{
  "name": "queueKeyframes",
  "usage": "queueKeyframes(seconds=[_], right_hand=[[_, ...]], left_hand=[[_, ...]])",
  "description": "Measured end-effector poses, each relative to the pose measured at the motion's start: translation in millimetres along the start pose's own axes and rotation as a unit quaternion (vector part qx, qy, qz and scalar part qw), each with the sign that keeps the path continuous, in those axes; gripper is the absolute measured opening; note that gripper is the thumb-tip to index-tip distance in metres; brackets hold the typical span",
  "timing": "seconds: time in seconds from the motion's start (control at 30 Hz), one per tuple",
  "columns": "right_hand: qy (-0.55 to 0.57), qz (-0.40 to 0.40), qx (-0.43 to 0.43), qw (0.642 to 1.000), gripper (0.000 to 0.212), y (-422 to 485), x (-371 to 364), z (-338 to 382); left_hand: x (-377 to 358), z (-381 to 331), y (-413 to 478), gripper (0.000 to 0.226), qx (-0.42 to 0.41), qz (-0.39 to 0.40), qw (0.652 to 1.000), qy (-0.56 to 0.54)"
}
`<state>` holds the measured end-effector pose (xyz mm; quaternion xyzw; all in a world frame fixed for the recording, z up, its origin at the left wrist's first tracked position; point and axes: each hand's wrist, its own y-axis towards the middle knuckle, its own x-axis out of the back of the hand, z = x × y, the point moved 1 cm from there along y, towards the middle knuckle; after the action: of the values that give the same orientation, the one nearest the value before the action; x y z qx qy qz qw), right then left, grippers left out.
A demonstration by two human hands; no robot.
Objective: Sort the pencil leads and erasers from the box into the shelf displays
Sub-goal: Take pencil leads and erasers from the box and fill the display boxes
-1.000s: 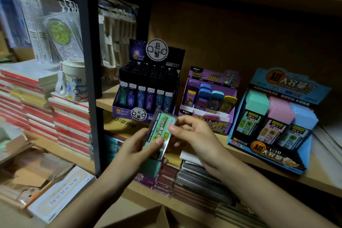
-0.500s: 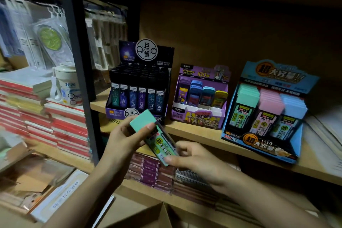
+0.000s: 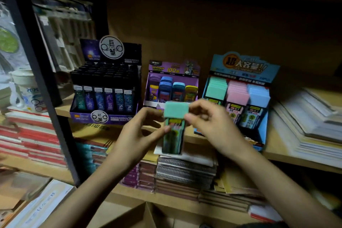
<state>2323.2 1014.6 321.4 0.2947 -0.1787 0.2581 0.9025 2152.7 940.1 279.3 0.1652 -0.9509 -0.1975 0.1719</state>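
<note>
- Hands hold the lead case [image 3: 174, 131] upright, mint cap up, before the shelf edge [image 3: 296, 163], between the purple display [image 3: 172, 72] and the blue display [image 3: 242, 72].
- Grip: the left hand [image 3: 137, 140] clasps the body, thumb on the front; the right hand [image 3: 214, 126] pinches the cap.
- Room: open air above the blue display's mint row [image 3: 216, 87].
- Change: half a second ago the case sat tilted and lower; now upright, nearer the blue display.

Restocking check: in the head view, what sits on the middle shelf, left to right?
Shelf order: black lead-tube display, purple display, blue display with mint, pink and blue cases, stacked booklets.
</note>
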Motion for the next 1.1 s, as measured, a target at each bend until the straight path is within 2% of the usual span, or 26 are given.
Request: queueKeyframes(seconds=[0.1,0.17,0.27,0.33,0.43,0.63,0.77,0.87,1.0,1.03,1.1], right_hand=[[-0.028,-0.123,0.025,0.992,0.015,6,45,-5],[-0.033,-0.193,0.026,0.98,0.01,9,66,-15],[-0.058,-0.233,0.014,0.971,0.009,11,78,-32],[-0.082,-0.223,-0.004,0.971,0.009,11,77,-43],[-0.1,-0.206,-0.01,0.973,0.01,13,73,-51],[-0.072,-0.178,-0.036,0.981,0.011,16,69,-52],[-0.118,-0.202,-0.063,0.97,0.01,18,62,-54],[-0.179,-0.196,-0.068,0.962,0.012,19,62,-49],[-0.28,-0.151,-0.06,0.946,0.032,9,68,-33],[-0.254,-0.132,-0.047,0.957,0.033,6,70,-28],[-0.121,-0.051,-0.023,0.991,0.028,-3,64,-17]], left_hand=[[-20,4,18,0.021,-0.022,0.003,0.997,0.073],[-37,11,26,0.025,-0.055,0.02,0.987,0.152],[-61,22,35,0.034,-0.106,0.043,0.967,0.228],[-75,28,38,0.035,-0.113,0.045,0.962,0.243],[-89,38,37,0.035,-0.074,0.028,0.976,0.204],[-97,45,37,0.026,-0.047,-0.025,0.98,0.19],[-96,46,37,0.025,-0.046,-0.022,0.981,0.186],[-92,42,36,0.027,-0.039,0.013,0.981,0.192],[-67,34,14,0.029,-0.128,0.055,0.951,0.275],[-55,34,3,0.03,-0.146,0.061,0.942,0.297],[-29,38,-21,0.035,-0.145,0.078,0.935,0.315]])
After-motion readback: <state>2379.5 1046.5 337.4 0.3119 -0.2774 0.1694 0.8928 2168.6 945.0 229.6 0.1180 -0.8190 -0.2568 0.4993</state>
